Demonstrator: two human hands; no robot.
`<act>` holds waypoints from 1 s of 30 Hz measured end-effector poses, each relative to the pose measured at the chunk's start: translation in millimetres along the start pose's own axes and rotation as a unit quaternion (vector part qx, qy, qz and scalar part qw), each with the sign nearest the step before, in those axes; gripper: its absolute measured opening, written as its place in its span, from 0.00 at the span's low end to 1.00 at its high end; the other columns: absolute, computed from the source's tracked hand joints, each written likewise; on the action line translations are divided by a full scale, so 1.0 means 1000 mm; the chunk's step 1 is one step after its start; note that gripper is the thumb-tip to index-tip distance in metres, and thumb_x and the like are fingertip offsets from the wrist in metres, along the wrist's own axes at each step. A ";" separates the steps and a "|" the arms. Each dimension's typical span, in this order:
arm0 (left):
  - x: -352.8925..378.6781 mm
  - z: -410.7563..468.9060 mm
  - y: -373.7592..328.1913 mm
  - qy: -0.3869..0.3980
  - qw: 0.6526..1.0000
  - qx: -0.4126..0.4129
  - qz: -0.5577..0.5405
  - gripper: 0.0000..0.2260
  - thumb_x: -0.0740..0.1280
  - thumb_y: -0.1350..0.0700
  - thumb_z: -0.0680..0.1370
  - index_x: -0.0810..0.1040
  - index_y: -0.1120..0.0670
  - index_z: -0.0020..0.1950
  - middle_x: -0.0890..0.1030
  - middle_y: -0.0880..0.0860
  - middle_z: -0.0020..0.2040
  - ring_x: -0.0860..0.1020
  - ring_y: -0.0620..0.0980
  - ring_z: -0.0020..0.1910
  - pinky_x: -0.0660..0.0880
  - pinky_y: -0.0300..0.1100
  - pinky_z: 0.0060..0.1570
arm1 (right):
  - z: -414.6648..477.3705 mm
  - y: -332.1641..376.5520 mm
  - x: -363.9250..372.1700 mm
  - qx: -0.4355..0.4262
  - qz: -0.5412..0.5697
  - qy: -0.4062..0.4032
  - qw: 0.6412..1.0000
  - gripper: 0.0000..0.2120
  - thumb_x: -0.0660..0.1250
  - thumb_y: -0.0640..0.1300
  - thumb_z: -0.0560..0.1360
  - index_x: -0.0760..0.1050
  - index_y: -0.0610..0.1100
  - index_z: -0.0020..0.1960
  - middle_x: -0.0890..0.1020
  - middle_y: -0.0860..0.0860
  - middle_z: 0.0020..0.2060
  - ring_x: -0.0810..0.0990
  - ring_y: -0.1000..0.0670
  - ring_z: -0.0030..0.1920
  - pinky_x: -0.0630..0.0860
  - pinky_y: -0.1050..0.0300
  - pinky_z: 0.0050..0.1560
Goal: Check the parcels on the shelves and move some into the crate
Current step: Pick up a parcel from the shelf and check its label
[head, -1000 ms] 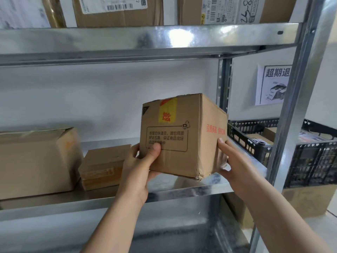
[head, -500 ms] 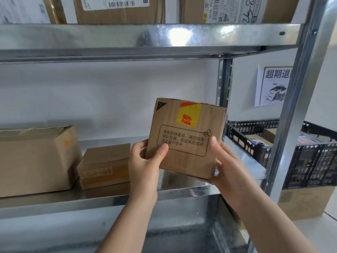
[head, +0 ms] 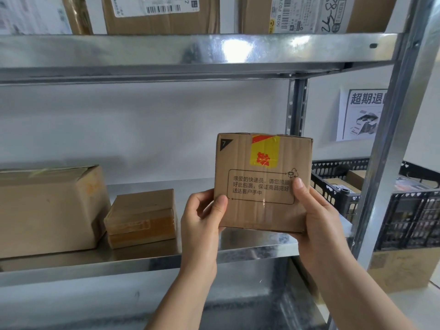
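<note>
Checking: left hand (head: pixel 202 225) and right hand (head: pixel 316 220) are gripping the parcel (head: pixel 262 184).
Next, probably, carrying it into the crate (head: pixel 404 222) at frame right.

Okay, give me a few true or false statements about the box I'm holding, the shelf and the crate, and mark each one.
1. The left hand and right hand both hold the taped box. True.
2. The tape on that box is blue. False: it is yellow and red.
3. The black crate stands left of the held box. False: it stands to the right, beyond the shelf post.
4. A large carton and a small carton lie on the shelf. True.
</note>
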State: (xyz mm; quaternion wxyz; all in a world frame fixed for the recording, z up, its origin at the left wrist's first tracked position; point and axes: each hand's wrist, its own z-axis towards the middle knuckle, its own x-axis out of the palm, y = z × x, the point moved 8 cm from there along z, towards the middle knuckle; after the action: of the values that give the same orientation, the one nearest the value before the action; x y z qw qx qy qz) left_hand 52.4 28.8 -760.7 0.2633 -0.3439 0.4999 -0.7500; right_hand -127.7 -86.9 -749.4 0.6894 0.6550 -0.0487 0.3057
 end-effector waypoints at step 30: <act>0.018 0.015 -0.023 0.039 0.996 0.057 0.058 0.09 0.71 0.61 0.79 0.84 0.46 0.45 0.86 0.43 0.46 0.82 0.44 0.51 0.78 0.34 0.50 | 0.005 0.033 -0.027 -0.063 0.049 -0.068 0.995 0.07 0.71 0.50 0.77 0.85 0.49 0.52 0.88 0.53 0.44 0.87 0.50 0.47 0.83 0.46 0.46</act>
State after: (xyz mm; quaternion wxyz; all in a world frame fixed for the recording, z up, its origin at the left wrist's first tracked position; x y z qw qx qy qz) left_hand 52.0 15.2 -730.3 0.3053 -0.2692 0.4855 -0.7737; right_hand -163.1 -102.9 -732.6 0.7085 0.6265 -0.1459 0.2902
